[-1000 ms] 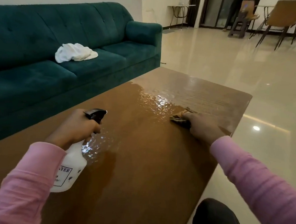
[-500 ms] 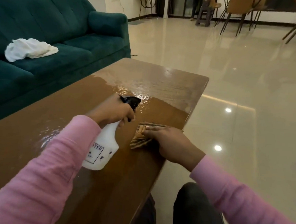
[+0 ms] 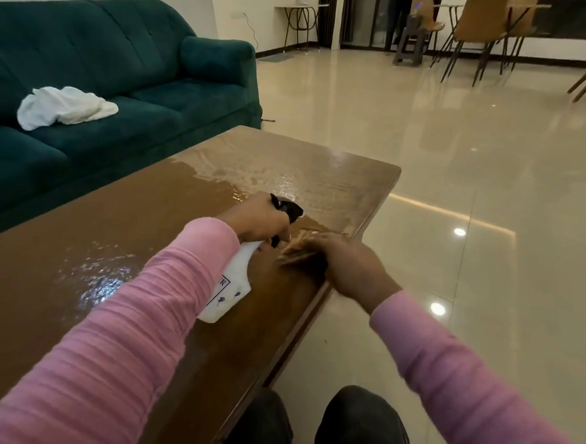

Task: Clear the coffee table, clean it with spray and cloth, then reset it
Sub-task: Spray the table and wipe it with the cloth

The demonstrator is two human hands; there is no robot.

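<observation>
Beside spray bottle (image 3: pixel 227 286), cloth (image 3: pixel 296 251) now closer.

The left grip (image 3: pixel 261 220) holds the white spray bottle (image 3: pixel 233 287) by its black head. Just right of it, the right grip (image 3: pixel 347 266) presses a striped cloth (image 3: pixel 295 251) on the wet worktop (image 3: pixel 121 208).

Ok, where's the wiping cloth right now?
In the head view the cloth lies under the right hand near the right edge of the coffee table, just right of the spray bottle the left hand grips.
</observation>
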